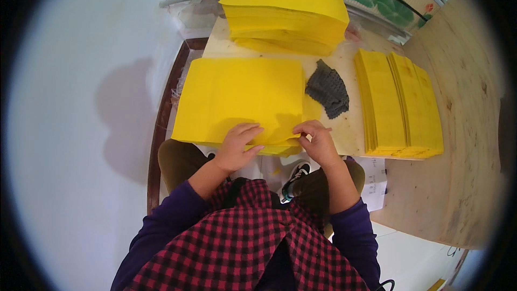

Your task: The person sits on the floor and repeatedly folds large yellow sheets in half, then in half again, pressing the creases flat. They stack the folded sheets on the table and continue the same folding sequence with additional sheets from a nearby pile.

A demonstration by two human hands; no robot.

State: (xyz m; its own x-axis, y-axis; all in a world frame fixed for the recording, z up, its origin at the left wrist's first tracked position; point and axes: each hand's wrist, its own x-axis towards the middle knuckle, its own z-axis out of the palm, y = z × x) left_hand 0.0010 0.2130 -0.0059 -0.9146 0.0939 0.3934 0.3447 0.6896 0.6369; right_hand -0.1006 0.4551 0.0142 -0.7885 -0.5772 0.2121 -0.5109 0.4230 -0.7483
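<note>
In front of me lies a stack of yellow sheets (pixel 242 91), cloth-like and flat, reaching the table's near edge. My left hand (pixel 237 144) rests on its near edge, fingers loosely stretched and the thumb apart from them. At the near right corner my right hand (pixel 318 141) pinches the top yellow sheet (pixel 283 136) between thumb and fingers. That corner is slightly raised and creased between my hands. A dark grey knitted piece of cloth (pixel 328 89) lies just right of the stack.
A taller yellow stack (pixel 285 11) stands at the back of the wooden table (pixel 344 129). Folded yellow bundles (pixel 398 105) stand to the right, beside an upright wooden board (pixel 458 102). A white wall (pixel 70 102) is on the left. My knees are under the near edge.
</note>
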